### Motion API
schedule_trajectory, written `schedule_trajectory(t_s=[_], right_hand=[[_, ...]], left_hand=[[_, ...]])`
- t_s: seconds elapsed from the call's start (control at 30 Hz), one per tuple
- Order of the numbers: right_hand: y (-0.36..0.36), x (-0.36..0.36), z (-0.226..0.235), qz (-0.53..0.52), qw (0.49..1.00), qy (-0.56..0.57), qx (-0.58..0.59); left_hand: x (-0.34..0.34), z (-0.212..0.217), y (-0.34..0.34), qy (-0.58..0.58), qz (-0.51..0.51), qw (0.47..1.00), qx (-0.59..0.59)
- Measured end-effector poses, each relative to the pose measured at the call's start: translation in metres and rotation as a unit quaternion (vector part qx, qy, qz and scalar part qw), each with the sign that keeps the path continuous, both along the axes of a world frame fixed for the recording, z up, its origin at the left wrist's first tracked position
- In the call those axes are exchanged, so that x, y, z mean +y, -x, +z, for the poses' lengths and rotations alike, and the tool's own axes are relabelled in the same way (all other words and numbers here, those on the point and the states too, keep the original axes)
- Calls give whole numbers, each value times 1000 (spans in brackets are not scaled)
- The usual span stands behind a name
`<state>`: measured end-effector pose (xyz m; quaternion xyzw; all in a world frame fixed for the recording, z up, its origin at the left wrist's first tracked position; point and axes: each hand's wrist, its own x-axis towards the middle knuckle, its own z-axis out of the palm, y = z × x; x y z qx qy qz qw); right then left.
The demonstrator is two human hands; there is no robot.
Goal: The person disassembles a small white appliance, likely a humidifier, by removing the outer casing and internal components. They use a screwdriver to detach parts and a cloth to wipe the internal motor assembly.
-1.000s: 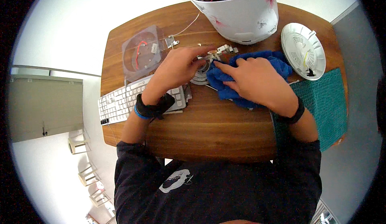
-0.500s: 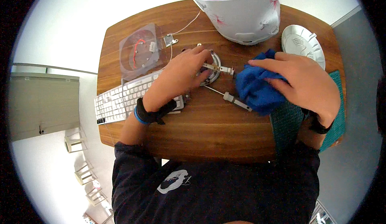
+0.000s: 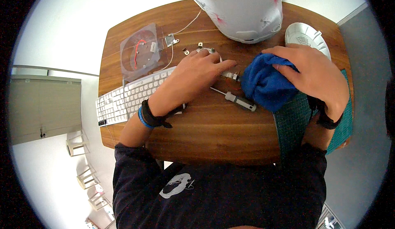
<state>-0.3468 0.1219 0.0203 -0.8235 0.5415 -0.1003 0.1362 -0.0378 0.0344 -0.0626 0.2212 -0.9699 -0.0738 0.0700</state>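
Observation:
On the wooden table my left hand (image 3: pixel 196 72) lies over a round metal ring part (image 3: pixel 220 58), covering most of it. Its fingers curl over the far edge and the thumb reaches across to the right. A white connector piece (image 3: pixel 231 76) sticks out from under that thumb. Bunched in my right hand (image 3: pixel 319 72) is a blue cloth (image 3: pixel 266 83), pinched between thumb and fingers. Between the hands rests a grey-handled screwdriver (image 3: pixel 240 101), its shaft pointing toward the ring. Two small metal clips (image 3: pixel 186 52) sit just beyond my left fingers.
A white pot-shaped appliance body (image 3: pixel 242 17) with a flower print stands at the back. Right of it is a white vented cover (image 3: pixel 306 38). A white keyboard (image 3: pixel 135 95), a clear plastic tray (image 3: pixel 140 54) and a wired metal bracket (image 3: pixel 171 40) occupy the left; a green mat (image 3: pixel 292 124) the right.
My left hand has shifted over the ring, hiding more of it, and its thumb now extends to the right. My right hand and the cloth have moved slightly up.

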Motion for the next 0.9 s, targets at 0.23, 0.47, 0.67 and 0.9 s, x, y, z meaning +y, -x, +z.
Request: schedule_trajectory(t_s=[0.23,0.47,0.67,0.9], right_hand=[[16,-12,-10,18,1000,-7,5],[-3,-21,-25,-16,998,48,22],[-4,-30,-29,52,997,50,15],[10,-30,-8,65,997,15,45]], left_hand=[[-1,8,-21,-127,29,983,129],[-1,4,-43,-195,70,953,222],[-1,-8,-58,-231,94,930,269],[-6,-1,-66,-251,111,928,252]])
